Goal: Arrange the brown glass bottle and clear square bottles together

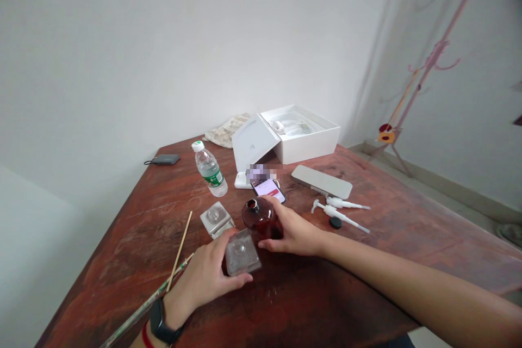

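A square clear glass bottle point(242, 252) is gripped by the left hand point(206, 278), fingers curled around its near side, toward the near edge of the wooden table point(318, 304). A round dark red bottle point(260, 218), open at the neck, is clasped by the right hand point(294, 234), the fingers wrapped around its right side; the 2 bottles stand just beside each other. A second square glass bottle point(217, 219) is seen just behind the left hand. A thin wooden stick point(180, 250) lies toward the left edge. Further back are a water bottle point(209, 169), a phone point(269, 189), 2 pump dispensers point(341, 213) and an open white box point(302, 133) at the far edge.
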### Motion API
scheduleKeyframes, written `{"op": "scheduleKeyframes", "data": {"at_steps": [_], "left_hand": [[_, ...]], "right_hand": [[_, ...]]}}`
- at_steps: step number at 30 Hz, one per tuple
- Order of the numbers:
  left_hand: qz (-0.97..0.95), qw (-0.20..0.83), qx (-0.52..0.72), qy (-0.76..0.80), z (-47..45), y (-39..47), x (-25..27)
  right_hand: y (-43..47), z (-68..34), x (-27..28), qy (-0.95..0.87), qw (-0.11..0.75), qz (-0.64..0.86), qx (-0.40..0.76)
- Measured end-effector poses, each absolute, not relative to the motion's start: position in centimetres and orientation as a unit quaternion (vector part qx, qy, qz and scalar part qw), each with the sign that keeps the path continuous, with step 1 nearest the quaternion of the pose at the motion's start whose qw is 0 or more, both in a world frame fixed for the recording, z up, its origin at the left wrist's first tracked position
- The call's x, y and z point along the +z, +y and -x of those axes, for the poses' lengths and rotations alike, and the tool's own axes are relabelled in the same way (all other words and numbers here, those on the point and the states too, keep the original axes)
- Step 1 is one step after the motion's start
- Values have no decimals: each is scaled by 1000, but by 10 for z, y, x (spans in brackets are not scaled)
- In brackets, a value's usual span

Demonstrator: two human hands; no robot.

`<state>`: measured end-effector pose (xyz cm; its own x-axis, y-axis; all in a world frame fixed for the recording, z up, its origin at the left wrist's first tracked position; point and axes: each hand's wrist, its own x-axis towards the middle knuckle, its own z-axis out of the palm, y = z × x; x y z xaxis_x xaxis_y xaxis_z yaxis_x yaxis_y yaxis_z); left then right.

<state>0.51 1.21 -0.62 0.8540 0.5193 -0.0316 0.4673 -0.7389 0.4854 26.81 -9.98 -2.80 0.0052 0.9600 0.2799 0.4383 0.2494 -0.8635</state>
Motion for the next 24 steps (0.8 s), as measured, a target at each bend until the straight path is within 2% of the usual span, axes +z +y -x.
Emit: {"op": "scheduleKeyframes", "data": {"at_steps": [24], "left_hand": [[-925, 275, 54, 256, -5, 12, -4]], "right_hand": [[-98, -272, -38, -668, 445, 552, 227]]}}
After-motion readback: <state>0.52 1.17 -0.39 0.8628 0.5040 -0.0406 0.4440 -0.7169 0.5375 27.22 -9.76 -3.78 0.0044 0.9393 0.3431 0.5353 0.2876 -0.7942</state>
